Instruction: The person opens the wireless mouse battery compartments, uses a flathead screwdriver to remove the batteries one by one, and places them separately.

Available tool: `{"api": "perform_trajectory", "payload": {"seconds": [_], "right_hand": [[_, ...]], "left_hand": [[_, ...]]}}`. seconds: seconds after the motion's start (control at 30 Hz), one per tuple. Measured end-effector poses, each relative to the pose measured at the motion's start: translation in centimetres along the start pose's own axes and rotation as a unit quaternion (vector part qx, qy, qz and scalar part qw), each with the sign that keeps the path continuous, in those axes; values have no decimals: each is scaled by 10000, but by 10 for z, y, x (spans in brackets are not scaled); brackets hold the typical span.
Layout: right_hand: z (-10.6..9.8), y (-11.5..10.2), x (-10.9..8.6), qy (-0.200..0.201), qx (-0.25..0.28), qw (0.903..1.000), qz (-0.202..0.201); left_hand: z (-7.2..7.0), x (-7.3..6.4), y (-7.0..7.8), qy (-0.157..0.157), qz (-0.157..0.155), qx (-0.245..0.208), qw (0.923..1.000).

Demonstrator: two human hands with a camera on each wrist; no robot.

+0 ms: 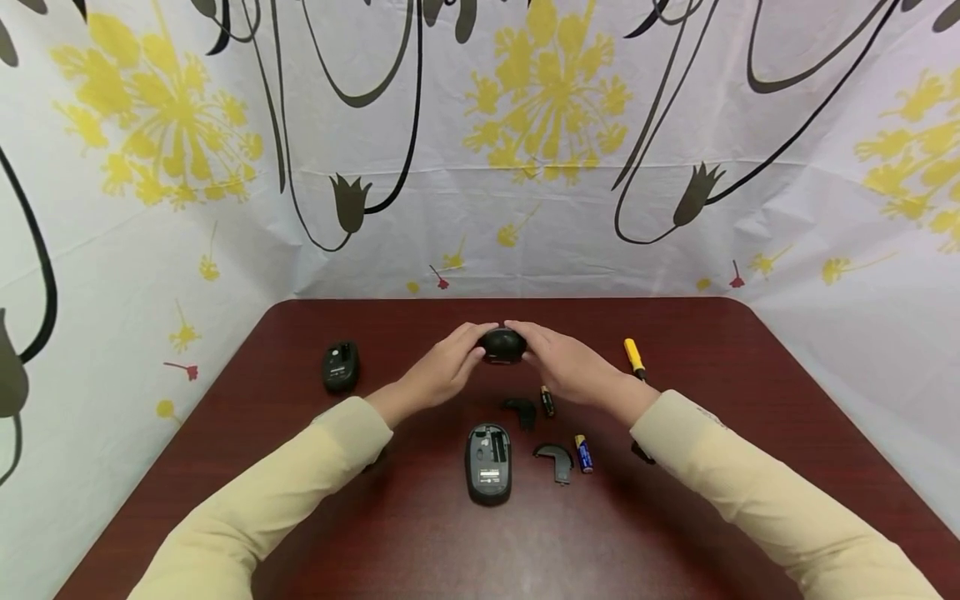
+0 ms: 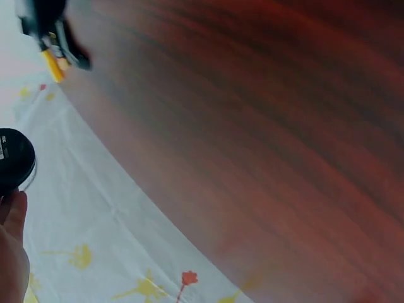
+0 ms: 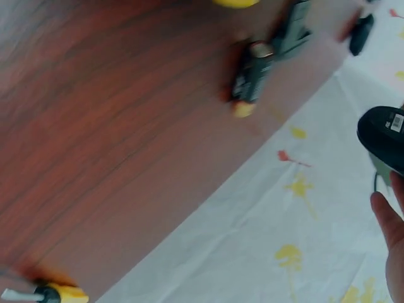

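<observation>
A rounded black plastic mouse is grasped by left grip and right grip — a black-and-gold cylindrical battery is seen below

Pale cream-yellow long left sleeve and matching right sleeve, soft creases in the plain fabric, deeper folds toward the elbows, smooth wide cuffs ending at the wrists, faint small marking along the right sleeve's upper edge, left hand and right hand ungloved.

Floral sheet behind dark-red table
</observation>
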State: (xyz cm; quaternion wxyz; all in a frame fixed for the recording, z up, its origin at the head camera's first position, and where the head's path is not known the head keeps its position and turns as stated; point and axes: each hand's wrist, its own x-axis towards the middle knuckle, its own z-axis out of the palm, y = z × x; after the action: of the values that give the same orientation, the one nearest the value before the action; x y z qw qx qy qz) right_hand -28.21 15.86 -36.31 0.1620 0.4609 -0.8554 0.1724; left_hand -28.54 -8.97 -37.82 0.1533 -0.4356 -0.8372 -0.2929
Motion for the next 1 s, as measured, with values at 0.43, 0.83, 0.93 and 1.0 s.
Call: {"api": "perform_trajectory", "payload": {"seconds": [0.43, 0.83, 0.93, 1.0], "right_hand": [[-6, -40, -5, 512, 2333, 9678, 794], [-11, -53, -9, 134, 3871, 9005, 1978], [-12, -54, -9, -83, 4436, 8687, 2203], [-12, -54, -10, -238, 4778, 8459, 2358]], "left_hand": [[3, -14, 34, 897, -1122, -2161, 9657], [0, -21, 59, 807, -2596, -3715, 8877], [1, -23, 61, 680, -2979, -4364, 8463], [2, -24, 62, 582, -3175, -4595, 8274]]}}
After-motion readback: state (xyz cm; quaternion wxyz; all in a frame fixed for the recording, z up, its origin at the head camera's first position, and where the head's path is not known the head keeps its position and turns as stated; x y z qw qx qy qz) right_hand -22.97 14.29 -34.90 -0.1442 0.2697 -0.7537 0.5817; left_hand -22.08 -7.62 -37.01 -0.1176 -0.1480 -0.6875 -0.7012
